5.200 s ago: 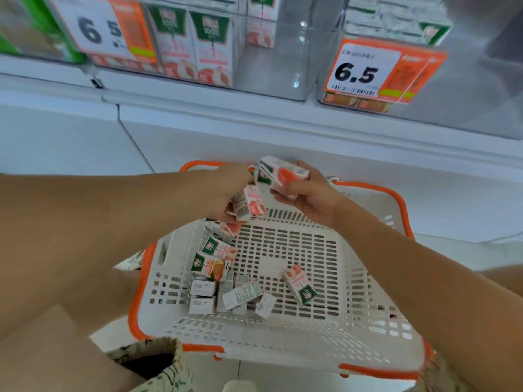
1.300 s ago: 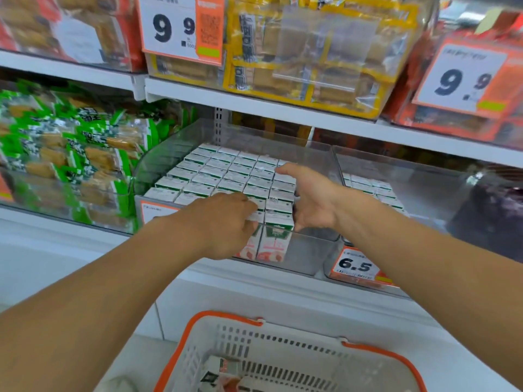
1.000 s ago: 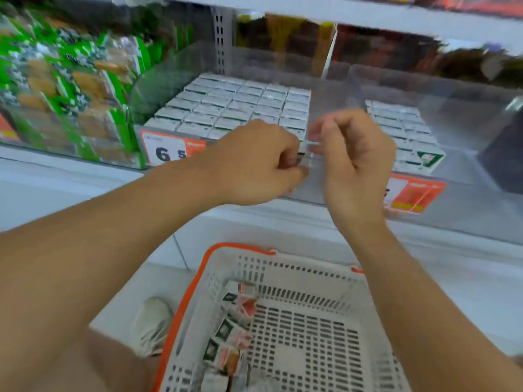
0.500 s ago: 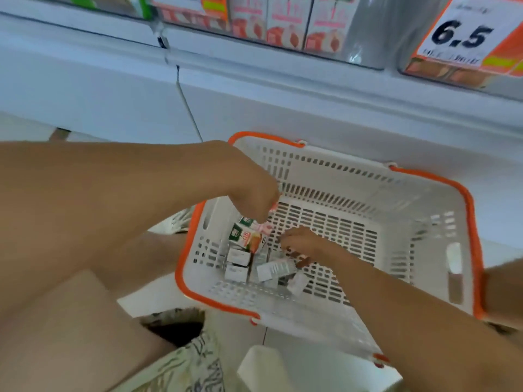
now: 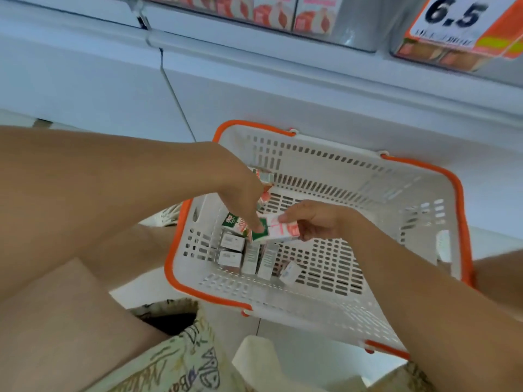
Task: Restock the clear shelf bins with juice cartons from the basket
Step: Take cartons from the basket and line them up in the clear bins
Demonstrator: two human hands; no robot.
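A: Since half a second ago the right hand [image 5: 314, 222] is no longer lying low among the cartons; it is lifting one clear of the pile, and the left hand [image 5: 240, 188] is reaching further down to meet it.

B: How is the right hand holding it?

A: Its thumb and fingers are curling round one end of a lifted juice carton [image 5: 276, 230], which is lying roughly level above the basket floor, green end pointing left. The left hand's fingertip is touching that green end. The left hand is also gripping another carton [image 5: 264, 176] in its curled fingers, mostly hidden behind the knuckles.

B: And the rest of the stock?

A: Loose cartons [image 5: 249, 253] are lying in a heap in the left part of the white basket [image 5: 368, 193], directly beneath the two hands, some showing pale faces, one showing a green and red front. The basket has an orange rim and is sitting on the floor against the white shelf base [image 5: 254, 80].

B: Above that?

A: The clear shelf bin [image 5: 356, 26] is showing at the top edge with upright cartons inside, and an orange price tag [image 5: 458, 21] reading 6.5 is hanging on the neighbouring bin to the right.
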